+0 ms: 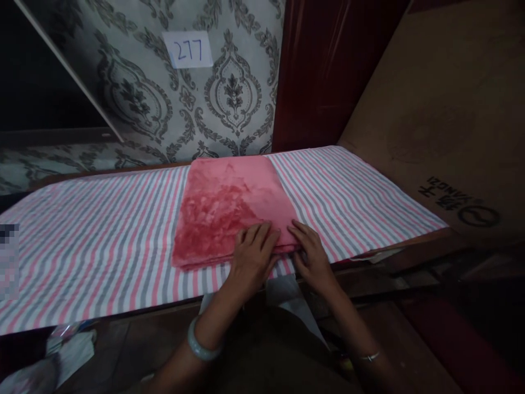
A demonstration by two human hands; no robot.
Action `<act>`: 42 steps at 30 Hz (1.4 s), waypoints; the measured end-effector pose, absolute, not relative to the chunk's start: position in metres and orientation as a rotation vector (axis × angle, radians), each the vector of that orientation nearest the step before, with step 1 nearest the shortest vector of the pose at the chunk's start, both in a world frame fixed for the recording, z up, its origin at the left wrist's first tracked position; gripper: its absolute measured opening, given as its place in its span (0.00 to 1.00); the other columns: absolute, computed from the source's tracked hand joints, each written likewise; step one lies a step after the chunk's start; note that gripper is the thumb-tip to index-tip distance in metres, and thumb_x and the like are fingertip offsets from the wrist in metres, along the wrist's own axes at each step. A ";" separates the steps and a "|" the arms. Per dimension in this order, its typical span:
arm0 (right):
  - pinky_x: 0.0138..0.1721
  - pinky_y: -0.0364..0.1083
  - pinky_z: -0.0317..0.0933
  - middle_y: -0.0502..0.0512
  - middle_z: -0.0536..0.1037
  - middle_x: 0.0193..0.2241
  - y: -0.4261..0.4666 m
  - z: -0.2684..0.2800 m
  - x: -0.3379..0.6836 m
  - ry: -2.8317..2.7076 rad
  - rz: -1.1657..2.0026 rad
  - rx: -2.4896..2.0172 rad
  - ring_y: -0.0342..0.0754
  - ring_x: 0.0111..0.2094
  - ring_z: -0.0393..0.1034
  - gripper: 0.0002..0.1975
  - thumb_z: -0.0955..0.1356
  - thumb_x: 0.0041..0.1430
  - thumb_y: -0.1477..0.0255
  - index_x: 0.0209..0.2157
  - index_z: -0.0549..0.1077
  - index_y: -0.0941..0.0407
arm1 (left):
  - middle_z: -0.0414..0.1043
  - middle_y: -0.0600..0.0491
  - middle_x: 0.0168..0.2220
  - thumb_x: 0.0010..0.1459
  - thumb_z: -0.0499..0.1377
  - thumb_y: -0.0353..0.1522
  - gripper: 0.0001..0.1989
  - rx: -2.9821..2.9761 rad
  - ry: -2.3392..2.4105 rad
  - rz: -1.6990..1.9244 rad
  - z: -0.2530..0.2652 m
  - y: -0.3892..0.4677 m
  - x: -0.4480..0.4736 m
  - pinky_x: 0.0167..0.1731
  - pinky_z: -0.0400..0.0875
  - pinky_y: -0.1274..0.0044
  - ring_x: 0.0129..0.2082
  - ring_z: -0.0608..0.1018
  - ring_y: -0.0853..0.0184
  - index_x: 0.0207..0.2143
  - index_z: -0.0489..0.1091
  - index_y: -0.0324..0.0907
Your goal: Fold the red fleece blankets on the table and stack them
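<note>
A folded pink-red plush blanket [217,208] lies in a neat, layered rectangle in front of me. Its pile looks dark and ruffled on the left and smooth and paler on the right. My left hand [254,251] rests on its near edge, fingers stretched over the top layer; its thumb is partly hidden at the edge. At the near right corner, my right hand [314,257] has its fingers on top and its thumb lower, closed on the layers there.
Under the blanket a striped pink, grey and white cloth [106,235] covers a long table. A large cardboard box [443,109] stands at the right. Behind are patterned wallpaper, a paper marked 277 [187,49] and a dark red panel [315,71]. A dark screen [45,82] is at left.
</note>
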State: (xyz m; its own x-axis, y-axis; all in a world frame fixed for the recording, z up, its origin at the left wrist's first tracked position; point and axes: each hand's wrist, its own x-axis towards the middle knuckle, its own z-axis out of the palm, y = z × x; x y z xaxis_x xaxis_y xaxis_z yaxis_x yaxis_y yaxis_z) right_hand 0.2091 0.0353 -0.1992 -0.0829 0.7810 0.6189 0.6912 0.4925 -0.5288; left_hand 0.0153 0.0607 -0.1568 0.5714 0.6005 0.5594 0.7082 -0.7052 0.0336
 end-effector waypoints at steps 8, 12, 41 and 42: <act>0.55 0.60 0.64 0.61 0.72 0.49 0.035 -0.199 0.206 -1.601 0.139 -1.265 0.55 0.53 0.66 0.17 0.64 0.63 0.72 0.53 0.71 0.52 | 0.73 0.41 0.51 0.59 0.62 0.34 0.18 -2.583 -1.077 -0.807 -0.154 0.067 0.039 0.47 0.65 0.62 0.51 0.71 0.53 0.52 0.70 0.40; 0.50 0.57 0.66 0.58 0.74 0.42 0.039 -0.198 0.202 -1.506 0.108 -1.268 0.54 0.47 0.69 0.11 0.63 0.64 0.74 0.44 0.74 0.52 | 0.72 0.43 0.50 0.59 0.59 0.28 0.16 -2.601 -1.078 -0.746 -0.150 0.068 0.040 0.45 0.65 0.63 0.49 0.71 0.55 0.50 0.69 0.42; 0.42 0.53 0.67 0.56 0.75 0.37 0.028 -0.189 0.210 -1.579 -0.082 -1.212 0.53 0.42 0.70 0.07 0.64 0.65 0.72 0.41 0.73 0.53 | 0.72 0.45 0.40 0.58 0.58 0.29 0.06 -2.805 -1.035 -0.730 -0.148 0.041 0.039 0.45 0.68 0.64 0.43 0.72 0.57 0.39 0.71 0.40; 0.43 0.53 0.67 0.57 0.75 0.38 0.029 -0.181 0.208 -1.576 -0.092 -1.199 0.53 0.43 0.70 0.08 0.63 0.65 0.72 0.43 0.74 0.53 | 0.73 0.45 0.43 0.59 0.57 0.30 0.07 -2.849 -0.969 -0.786 -0.138 0.039 0.025 0.48 0.67 0.64 0.46 0.73 0.58 0.40 0.71 0.41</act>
State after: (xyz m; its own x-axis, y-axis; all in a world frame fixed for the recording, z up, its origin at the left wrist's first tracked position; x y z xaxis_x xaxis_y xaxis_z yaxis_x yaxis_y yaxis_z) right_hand 0.2078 0.0292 -0.1806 0.1125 0.6309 0.7676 0.7156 0.4845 -0.5031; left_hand 0.0252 0.0395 -0.1384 0.6782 0.5628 0.4726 0.5786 -0.8054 0.1288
